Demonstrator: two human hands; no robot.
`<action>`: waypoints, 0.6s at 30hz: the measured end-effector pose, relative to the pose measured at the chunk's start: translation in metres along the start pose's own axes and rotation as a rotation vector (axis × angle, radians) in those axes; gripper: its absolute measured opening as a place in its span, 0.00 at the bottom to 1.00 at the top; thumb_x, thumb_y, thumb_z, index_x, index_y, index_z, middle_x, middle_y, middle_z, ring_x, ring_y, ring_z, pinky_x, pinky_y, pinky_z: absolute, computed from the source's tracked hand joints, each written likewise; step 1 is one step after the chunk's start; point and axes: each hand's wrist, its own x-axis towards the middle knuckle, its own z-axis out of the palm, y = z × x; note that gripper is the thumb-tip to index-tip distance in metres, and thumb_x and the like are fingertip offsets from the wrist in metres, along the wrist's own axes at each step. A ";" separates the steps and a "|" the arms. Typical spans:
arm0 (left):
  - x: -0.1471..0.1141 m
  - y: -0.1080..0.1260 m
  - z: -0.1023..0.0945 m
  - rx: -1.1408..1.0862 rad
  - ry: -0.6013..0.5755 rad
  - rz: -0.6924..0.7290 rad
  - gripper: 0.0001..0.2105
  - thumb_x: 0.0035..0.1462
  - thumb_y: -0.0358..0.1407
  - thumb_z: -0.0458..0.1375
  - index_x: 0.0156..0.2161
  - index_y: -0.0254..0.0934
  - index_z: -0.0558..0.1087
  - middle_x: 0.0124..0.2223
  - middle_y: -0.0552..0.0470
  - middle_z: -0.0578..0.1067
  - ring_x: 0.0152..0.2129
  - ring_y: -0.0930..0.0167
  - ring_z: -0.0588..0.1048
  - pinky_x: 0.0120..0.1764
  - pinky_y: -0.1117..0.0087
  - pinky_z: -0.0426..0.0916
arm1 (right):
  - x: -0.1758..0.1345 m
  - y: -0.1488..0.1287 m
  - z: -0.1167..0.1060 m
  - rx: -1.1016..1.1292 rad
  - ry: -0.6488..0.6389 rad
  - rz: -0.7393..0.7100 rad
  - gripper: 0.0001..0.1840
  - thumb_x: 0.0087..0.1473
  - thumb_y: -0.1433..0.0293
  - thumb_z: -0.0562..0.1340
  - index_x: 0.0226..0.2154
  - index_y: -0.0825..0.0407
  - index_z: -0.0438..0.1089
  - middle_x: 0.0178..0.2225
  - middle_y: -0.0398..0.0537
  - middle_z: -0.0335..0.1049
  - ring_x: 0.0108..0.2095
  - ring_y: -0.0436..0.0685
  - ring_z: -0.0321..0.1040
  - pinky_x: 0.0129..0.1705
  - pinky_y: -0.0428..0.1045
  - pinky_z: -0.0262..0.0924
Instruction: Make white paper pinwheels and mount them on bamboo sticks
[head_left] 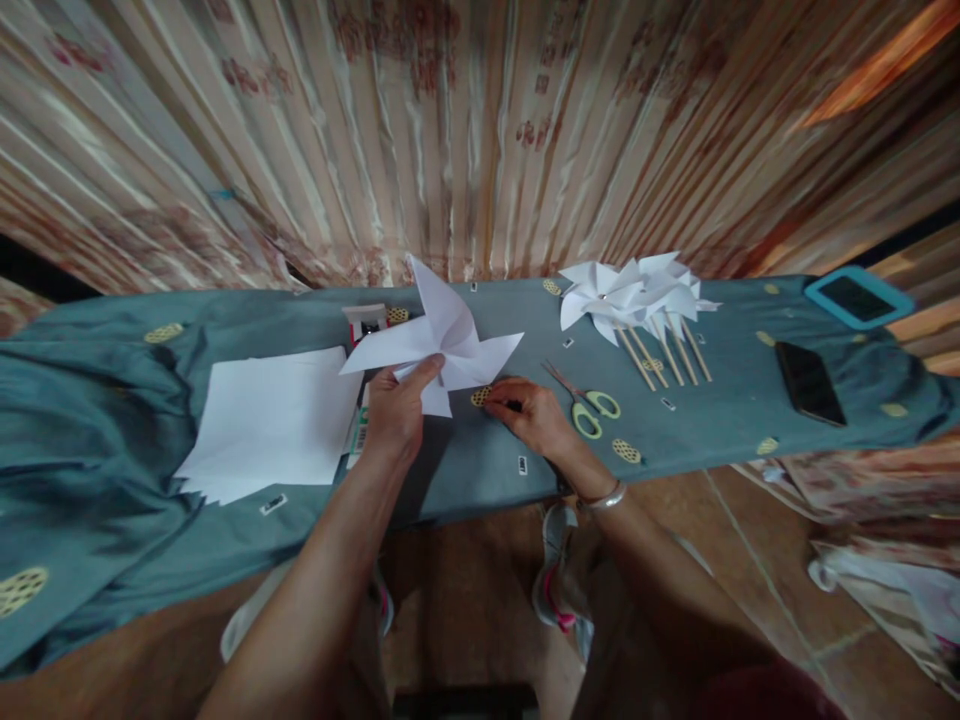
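A folded white paper pinwheel (459, 340) is pinched at its centre by my left hand (396, 408), thumb on the front of the paper. Just right of it, my right hand (531, 412) is held low over the cloth with thumb and forefinger pressed together. Whatever those fingertips hold, if anything, is too small to make out. Green-handled scissors (587, 400) lie beside my right hand, blades pointing to the upper left. A stack of white paper (274, 415) rests left of my left hand. Behind that hand sits a small open box (366, 322).
Several finished pinwheels on wooden sticks (637, 292) lie together at the back right. Farther right are a dark phone (810, 382) and a blue-framed device (860, 297). A green patterned cloth (480, 470) covers the narrow table, with a pleated curtain (465, 150) behind it.
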 end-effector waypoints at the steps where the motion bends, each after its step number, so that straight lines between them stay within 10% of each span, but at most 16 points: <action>1: -0.001 0.000 0.000 -0.001 0.000 0.000 0.12 0.33 0.32 0.71 0.28 0.33 0.79 0.30 0.51 0.81 0.30 0.69 0.78 0.43 0.67 0.70 | 0.000 0.001 0.000 0.010 -0.009 0.007 0.06 0.51 0.75 0.64 0.29 0.49 0.78 0.35 0.47 0.77 0.37 0.55 0.73 0.42 0.50 0.65; 11: -0.006 0.002 -0.002 0.036 0.042 -0.050 0.14 0.31 0.34 0.72 0.28 0.33 0.79 0.28 0.51 0.80 0.26 0.70 0.77 0.38 0.69 0.69 | -0.008 -0.011 -0.002 -0.082 -0.037 -0.010 0.07 0.49 0.78 0.64 0.26 0.52 0.76 0.35 0.49 0.76 0.40 0.57 0.72 0.45 0.51 0.62; 18: -0.005 -0.005 -0.002 0.106 0.011 -0.016 0.11 0.34 0.36 0.71 0.26 0.33 0.79 0.26 0.52 0.80 0.24 0.71 0.75 0.33 0.70 0.68 | -0.021 -0.030 -0.015 0.015 -0.144 0.047 0.05 0.54 0.71 0.62 0.28 0.51 0.73 0.21 0.40 0.71 0.22 0.50 0.65 0.26 0.45 0.56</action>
